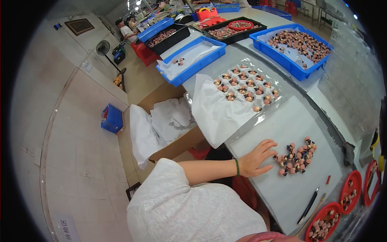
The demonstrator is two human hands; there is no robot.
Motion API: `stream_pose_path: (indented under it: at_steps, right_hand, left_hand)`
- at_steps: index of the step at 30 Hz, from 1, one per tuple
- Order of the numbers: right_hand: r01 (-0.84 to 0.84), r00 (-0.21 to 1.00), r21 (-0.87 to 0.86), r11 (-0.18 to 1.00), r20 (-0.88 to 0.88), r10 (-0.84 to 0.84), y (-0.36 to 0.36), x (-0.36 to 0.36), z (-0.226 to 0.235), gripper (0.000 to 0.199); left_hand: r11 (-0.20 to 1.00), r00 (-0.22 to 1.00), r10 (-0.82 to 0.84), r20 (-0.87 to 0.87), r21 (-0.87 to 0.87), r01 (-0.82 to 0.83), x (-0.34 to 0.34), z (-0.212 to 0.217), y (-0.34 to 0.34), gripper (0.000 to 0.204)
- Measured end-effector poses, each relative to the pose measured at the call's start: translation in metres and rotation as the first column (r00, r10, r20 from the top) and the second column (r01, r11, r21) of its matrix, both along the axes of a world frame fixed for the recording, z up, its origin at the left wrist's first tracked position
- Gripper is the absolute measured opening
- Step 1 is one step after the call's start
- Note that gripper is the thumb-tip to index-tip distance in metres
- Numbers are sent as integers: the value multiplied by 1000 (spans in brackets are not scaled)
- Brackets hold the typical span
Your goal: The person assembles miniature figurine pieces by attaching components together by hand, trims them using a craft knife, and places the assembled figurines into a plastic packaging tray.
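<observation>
My left hand (258, 159), with a green cord bracelet on the wrist, reaches over the pale work sheet (258, 197). Its fingers are spread and hold nothing. Just beyond the fingertips lies a loose heap of small painted figures (297, 156) in pink, cream and dark blue; whether a fingertip touches one I cannot tell. Farther off, a see-through plastic tray (278, 105) lined with white tissue paper (217, 117) bears more such figures (249, 83), spaced in rough rows. My right hand does not show.
A dark pen-like tool (308, 206), a thin brush (318, 205) and a short red piece (328, 180) lie near red round trays (309, 234) of figures. Blue bins (302, 74) (177, 82) stand at the far side. A cardboard box (161, 154) with paper stands left of the table.
</observation>
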State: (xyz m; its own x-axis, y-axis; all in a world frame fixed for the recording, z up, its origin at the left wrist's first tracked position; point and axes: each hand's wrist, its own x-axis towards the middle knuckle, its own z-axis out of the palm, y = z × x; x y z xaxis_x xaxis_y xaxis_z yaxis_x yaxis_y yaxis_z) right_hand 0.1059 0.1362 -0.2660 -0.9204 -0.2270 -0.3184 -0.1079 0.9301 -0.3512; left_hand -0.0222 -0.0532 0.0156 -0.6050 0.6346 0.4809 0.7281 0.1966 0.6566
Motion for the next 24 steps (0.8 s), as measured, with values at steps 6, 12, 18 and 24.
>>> stream_pose_path:
  at_steps: [6, 12, 18, 24]
  right_hand:
    - [176, 984, -27, 984, 5, -176, -20, 43, -2, 37]
    - [248, 964, -415, 875, 14, -267, -73, 60, 49, 29]
    - [236, 950, -760, 605, 51, -307, -101, 55, 157, 23]
    - [1, 975, -956, 294, -64, -211, -114, 51, 281, 32]
  left_hand:
    - [992, 996, 62, -63, 111, -55, 2, -11, 2, 41]
    - [989, 989, 85, -123, 135, -68, 4, -15, -2, 40]
    - [987, 980, 103, -173, 143, -78, 6, -19, 4, 40]
    - [987, 959, 98, -266, 150, -60, 13, -8, -1, 40]
